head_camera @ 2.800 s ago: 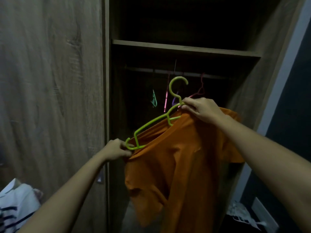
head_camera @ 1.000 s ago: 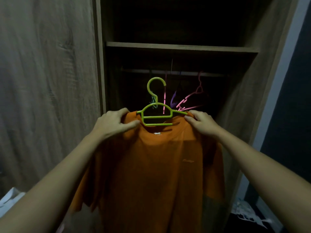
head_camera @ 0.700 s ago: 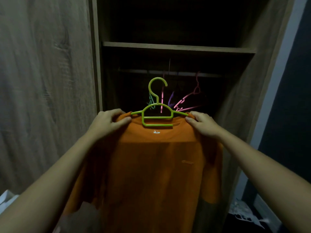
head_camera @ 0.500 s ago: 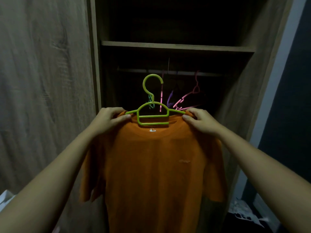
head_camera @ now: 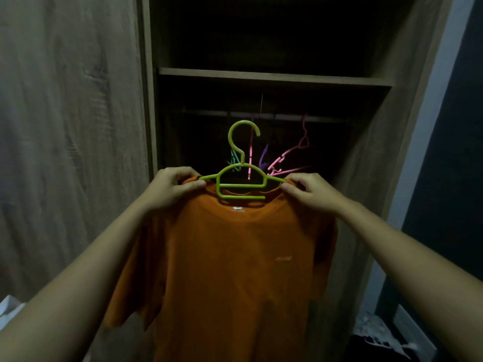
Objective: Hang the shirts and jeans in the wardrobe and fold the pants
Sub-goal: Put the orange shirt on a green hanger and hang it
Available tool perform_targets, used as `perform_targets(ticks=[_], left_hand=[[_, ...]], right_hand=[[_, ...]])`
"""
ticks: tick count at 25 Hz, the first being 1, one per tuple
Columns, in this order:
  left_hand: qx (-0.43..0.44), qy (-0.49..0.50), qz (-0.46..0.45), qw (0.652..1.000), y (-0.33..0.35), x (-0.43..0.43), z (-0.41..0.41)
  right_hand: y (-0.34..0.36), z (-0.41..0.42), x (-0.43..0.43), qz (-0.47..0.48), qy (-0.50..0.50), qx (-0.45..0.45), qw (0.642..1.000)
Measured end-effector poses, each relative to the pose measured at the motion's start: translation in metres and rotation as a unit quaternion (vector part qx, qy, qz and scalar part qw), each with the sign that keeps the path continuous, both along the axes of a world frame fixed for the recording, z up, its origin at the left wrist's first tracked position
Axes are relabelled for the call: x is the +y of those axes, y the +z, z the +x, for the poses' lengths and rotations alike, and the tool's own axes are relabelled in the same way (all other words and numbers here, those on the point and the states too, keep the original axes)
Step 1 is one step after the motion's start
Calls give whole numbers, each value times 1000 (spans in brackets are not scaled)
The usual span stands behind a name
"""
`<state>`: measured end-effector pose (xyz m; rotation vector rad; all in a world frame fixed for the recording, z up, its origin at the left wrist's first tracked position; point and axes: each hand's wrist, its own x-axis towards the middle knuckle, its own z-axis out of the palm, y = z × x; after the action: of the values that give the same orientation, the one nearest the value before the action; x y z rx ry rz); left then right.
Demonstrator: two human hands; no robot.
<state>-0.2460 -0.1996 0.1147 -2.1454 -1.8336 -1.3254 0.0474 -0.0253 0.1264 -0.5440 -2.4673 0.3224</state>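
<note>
An orange shirt [head_camera: 235,270] hangs flat and level on a green hanger [head_camera: 241,178] in front of the open wardrobe. My left hand [head_camera: 170,186] pinches the shirt's left shoulder over the hanger arm. On the other side my right hand [head_camera: 311,192] grips the right shoulder the same way. The green hook stands upright just below the dark hanging rail [head_camera: 261,115], apart from it.
Empty pink hangers [head_camera: 290,158], a purple one [head_camera: 264,159] and a green one [head_camera: 235,159] hang from the rail. A wooden shelf [head_camera: 274,77] sits above it. The closed wardrobe door [head_camera: 68,126] is at left. White cloth [head_camera: 384,335] lies on the floor at right.
The shirt, earlier bunched on a tilted hanger, now hangs level and spread out. Both hands shifted to its shoulders and have lifted it slightly toward the rail.
</note>
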Motion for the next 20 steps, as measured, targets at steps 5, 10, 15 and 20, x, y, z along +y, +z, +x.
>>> perform_targets(ticks=[5, 10, 15, 20], left_hand=[[18, 1, -125, 992, 18, -15, -14], [-173, 49, -97, 979, -17, -31, -41], [-207, 64, -145, 965, -35, -29, -48], [-51, 219, -334, 915, -45, -44, -80]], right_hand=[[-13, -3, 1, 4, -89, 92, 992], [0, 3, 2, 15, -101, 135, 986], [8, 10, 2, 48, -112, 148, 981], [9, 16, -2, 40, -125, 123, 984]])
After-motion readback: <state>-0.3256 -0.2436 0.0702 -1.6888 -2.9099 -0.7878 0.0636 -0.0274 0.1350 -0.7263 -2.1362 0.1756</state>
